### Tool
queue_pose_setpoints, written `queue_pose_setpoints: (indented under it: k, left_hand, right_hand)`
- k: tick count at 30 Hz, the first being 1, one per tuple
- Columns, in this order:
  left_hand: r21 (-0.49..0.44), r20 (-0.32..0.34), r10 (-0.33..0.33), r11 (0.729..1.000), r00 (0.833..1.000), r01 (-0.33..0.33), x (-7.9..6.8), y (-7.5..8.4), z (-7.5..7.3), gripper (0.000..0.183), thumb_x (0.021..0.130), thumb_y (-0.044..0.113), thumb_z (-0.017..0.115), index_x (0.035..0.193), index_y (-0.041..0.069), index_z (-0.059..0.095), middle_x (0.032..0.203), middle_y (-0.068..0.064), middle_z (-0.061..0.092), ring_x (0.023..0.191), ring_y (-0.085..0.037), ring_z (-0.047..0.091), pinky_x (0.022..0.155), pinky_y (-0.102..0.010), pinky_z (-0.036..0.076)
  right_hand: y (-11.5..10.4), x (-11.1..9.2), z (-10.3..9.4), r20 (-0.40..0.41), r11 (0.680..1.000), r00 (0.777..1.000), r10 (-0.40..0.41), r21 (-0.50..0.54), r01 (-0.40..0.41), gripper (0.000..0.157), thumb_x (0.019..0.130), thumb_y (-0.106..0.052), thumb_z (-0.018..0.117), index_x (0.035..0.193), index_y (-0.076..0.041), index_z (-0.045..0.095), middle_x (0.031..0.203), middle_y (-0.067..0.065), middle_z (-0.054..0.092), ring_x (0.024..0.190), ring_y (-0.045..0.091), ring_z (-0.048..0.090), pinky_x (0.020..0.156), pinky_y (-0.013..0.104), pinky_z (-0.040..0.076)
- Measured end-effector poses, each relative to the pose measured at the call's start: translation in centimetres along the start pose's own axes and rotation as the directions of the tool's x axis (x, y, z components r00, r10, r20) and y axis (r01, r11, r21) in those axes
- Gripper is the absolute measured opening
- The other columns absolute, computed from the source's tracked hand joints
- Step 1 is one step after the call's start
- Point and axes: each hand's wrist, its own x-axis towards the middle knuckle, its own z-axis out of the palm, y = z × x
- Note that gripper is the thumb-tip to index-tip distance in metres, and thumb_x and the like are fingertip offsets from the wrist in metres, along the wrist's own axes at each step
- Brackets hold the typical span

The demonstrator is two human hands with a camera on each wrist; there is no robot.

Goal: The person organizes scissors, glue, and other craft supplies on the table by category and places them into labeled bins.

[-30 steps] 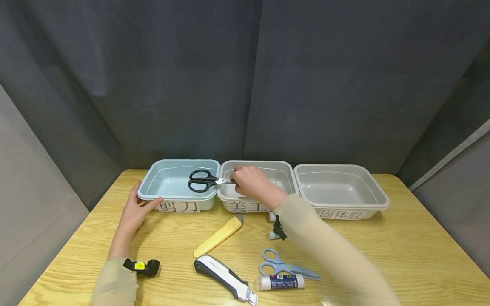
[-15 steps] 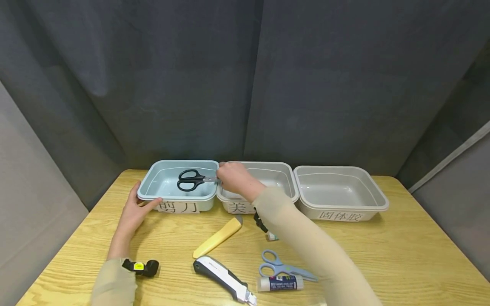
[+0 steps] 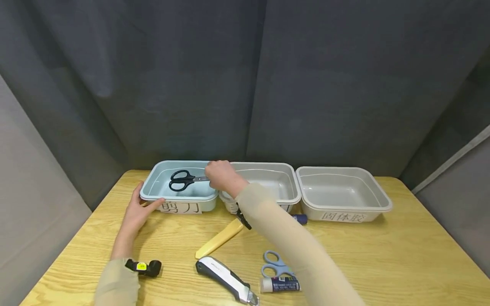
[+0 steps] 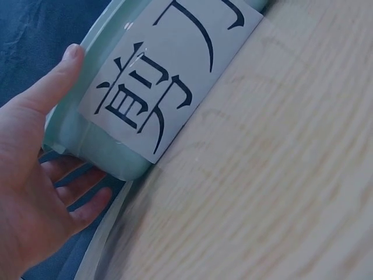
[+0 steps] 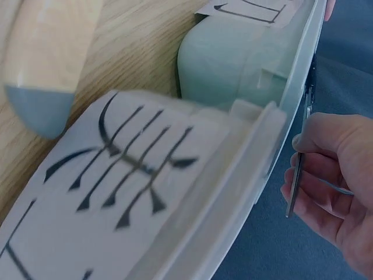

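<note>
My right hand (image 3: 223, 175) pinches the blades of black-handled scissors (image 3: 187, 180) over the right end of the light blue bin (image 3: 180, 198). The handle loops point left, above the bin's inside. In the right wrist view, thumb and fingers hold the metal blade (image 5: 296, 181) beyond the bins' rims. My left hand (image 3: 135, 212) holds the bin's front left corner. Its thumb lies on the front rim, while the other fingers curve round the side, as the left wrist view shows. A paper label (image 4: 151, 76) with black characters is stuck on the bin's front.
A middle grey bin (image 3: 283, 201) and a right grey bin (image 3: 344, 209) continue the row. On the wooden table lie a yellow cutter (image 3: 220, 240), a white-and-black utility knife (image 3: 226, 278), blue scissors (image 3: 276, 269) and a glue stick (image 3: 281, 284). A dark blue cap (image 3: 301, 219) shows behind the right sleeve.
My right hand has carried the black-handled scissors leftward, from over the middle bin's left part to the light blue bin's right end. My left hand has stayed at the bin's corner.
</note>
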Motion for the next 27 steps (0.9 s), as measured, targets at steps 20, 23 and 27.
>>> queue_pose_setpoints:
  k: [20, 23, 27]
  left_hand:
    - [-0.003, -0.007, -0.018, 1.000, 1.000, 0.018, -0.5, 0.2, -0.2, 0.101, 0.078, 0.045, 0.067, 0.148, 0.018, -0.001, 0.149, -0.017, 0.018, 0.127, -0.035, 0.029, 0.105, -0.054, 0.023]
    - [-0.004, -0.004, -0.006, 1.000, 1.000, 0.006, -0.5, 0.3, -0.1, 0.101, 0.078, 0.044, 0.067, 0.148, 0.016, 0.000, 0.149, -0.017, 0.019, 0.127, -0.036, 0.030, 0.105, -0.054, 0.024]
    - [-0.007, -0.003, 0.004, 1.000, 1.000, -0.004, -0.4, 0.3, 0.0, 0.100, 0.078, 0.043, 0.068, 0.148, 0.015, 0.001, 0.148, -0.018, 0.021, 0.126, -0.036, 0.031, 0.104, -0.053, 0.024]
  right_hand:
    - [-3.1, 2.2, 1.3, 0.044, 0.999, 0.999, 0.002, 0.050, -0.004, 0.008, 0.082, -0.011, 0.061, 0.086, -0.016, 0.066, 0.089, -0.001, 0.065, 0.082, 0.016, 0.061, 0.068, 0.032, 0.052]
    - [-3.1, 2.3, 1.9, 0.062, 0.993, 0.997, 0.035, 0.113, -0.042, 0.009, 0.082, -0.010, 0.060, 0.085, -0.016, 0.067, 0.089, -0.002, 0.066, 0.082, 0.015, 0.061, 0.068, 0.032, 0.051]
    - [-3.0, 2.4, 2.6, 0.089, 0.969, 0.993, 0.074, 0.230, -0.093, 0.014, 0.081, -0.008, 0.062, 0.089, -0.016, 0.069, 0.091, -0.003, 0.067, 0.083, 0.014, 0.061, 0.072, 0.029, 0.051]
